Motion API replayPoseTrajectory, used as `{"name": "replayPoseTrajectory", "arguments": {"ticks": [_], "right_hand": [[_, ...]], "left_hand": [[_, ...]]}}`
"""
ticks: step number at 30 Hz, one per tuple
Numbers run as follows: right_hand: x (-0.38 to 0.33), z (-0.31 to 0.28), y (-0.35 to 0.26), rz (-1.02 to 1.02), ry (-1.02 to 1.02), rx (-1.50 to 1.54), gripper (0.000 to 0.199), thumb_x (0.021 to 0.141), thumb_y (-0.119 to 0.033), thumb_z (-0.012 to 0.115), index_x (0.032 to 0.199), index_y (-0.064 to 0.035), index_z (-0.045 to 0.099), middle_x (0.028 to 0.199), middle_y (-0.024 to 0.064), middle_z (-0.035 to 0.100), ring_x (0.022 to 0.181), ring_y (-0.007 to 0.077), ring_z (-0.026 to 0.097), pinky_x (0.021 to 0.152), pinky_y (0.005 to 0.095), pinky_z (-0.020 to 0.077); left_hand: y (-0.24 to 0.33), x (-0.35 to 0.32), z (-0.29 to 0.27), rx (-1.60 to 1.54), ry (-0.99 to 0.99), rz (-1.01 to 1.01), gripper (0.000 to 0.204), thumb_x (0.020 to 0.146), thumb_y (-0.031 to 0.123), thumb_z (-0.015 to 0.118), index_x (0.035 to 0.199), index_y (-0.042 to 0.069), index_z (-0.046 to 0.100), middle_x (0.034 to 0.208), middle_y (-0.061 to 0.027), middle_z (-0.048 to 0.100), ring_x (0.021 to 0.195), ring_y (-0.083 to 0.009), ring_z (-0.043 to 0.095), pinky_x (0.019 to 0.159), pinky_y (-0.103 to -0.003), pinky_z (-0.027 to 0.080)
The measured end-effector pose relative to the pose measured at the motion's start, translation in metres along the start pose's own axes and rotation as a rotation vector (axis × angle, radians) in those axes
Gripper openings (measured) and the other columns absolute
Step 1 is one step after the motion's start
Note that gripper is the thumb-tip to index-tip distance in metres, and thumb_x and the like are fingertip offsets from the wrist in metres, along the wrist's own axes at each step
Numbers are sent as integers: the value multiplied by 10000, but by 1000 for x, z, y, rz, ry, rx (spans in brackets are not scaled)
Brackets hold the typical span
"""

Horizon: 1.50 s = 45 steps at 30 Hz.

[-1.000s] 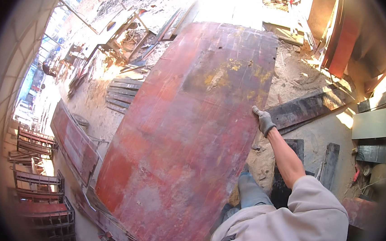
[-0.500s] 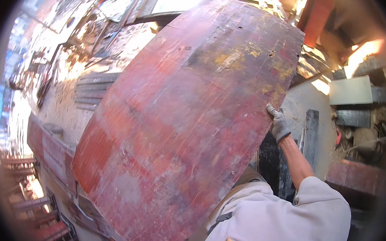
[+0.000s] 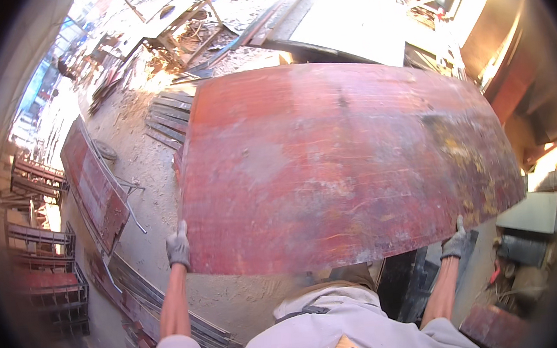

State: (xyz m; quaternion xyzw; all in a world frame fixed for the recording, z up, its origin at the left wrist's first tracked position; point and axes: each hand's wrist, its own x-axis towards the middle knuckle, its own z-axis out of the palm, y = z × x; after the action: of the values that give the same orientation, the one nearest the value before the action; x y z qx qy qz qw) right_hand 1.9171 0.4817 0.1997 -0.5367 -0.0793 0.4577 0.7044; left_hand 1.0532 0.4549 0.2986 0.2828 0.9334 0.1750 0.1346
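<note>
A large worn reddish board (image 3: 331,176) spans the middle of the view, scuffed and scratched, with yellow and dark stains toward its right end. My left hand (image 3: 178,247), in a grey glove, grips its left edge near the front corner. On the near edge, toward the right, my gloved right hand (image 3: 455,242) is closed around the rim with the thumb on top. The other fingers of both hands are mostly hidden behind the board. It is held up in front of my body, above the ground.
A reddish panel with metal legs (image 3: 100,188) leans at the left, beside racks of metal frames (image 3: 43,258). Dark slats (image 3: 169,120) lie on the dusty ground beyond. A bright white sheet (image 3: 345,28) lies at the back. Boxes and scrap (image 3: 527,220) stand at the right.
The board has swung from a steep slant to nearly level across my view and moved right. My left hand, barely visible at the lower edge before, now shows on its left edge.
</note>
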Motion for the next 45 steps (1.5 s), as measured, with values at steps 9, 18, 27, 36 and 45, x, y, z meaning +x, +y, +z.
{"name": "replayPoseTrajectory", "arguments": {"ticks": [9, 18, 27, 36, 45], "right_hand": [[116, 23, -22, 150, 120, 164, 558, 1037, -401, 646, 1454, -35, 579, 1437, 138, 644, 1269, 306, 646, 1074, 477, 543], [167, 29, -15, 152, 322, 259, 639, 1012, -498, 644, 1492, -83, 565, 1523, 116, 585, 1380, 336, 558, 1153, 535, 456], [148, 76, 6, 53, 585, 288, 670, 1011, -552, 618, 1501, -98, 561, 1520, 95, 587, 1399, 338, 530, 1204, 545, 393], [153, 163, 78, 92, 763, 223, 755, 949, -593, 698, 1465, -54, 582, 1487, 106, 612, 1333, 328, 573, 1159, 501, 437], [184, 220, 106, 115, 797, 225, 709, 967, -588, 677, 1419, -45, 623, 1446, 111, 644, 1305, 329, 595, 1141, 505, 461]], "left_hand": [[316, 65, 28, 164, -58, 128, 712, 946, 694, 564, 990, 23, 797, 968, -279, 750, 953, -416, 738, 828, -513, 531], [454, 165, 151, 159, -235, 291, 705, 983, 662, 543, 1031, -2, 775, 1045, -303, 732, 1044, -477, 708, 904, -524, 529], [474, 249, 252, 149, -298, 373, 708, 987, 671, 545, 913, -2, 752, 981, -336, 703, 982, -505, 691, 846, -551, 529], [503, 352, 290, 156, -186, 425, 710, 997, 689, 521, 857, 22, 720, 933, -325, 697, 934, -507, 685, 810, -552, 527], [530, 409, 332, 192, -299, 379, 637, 1024, 622, 529, 1029, 16, 723, 1008, -303, 717, 922, -488, 697, 803, -541, 539]]}}
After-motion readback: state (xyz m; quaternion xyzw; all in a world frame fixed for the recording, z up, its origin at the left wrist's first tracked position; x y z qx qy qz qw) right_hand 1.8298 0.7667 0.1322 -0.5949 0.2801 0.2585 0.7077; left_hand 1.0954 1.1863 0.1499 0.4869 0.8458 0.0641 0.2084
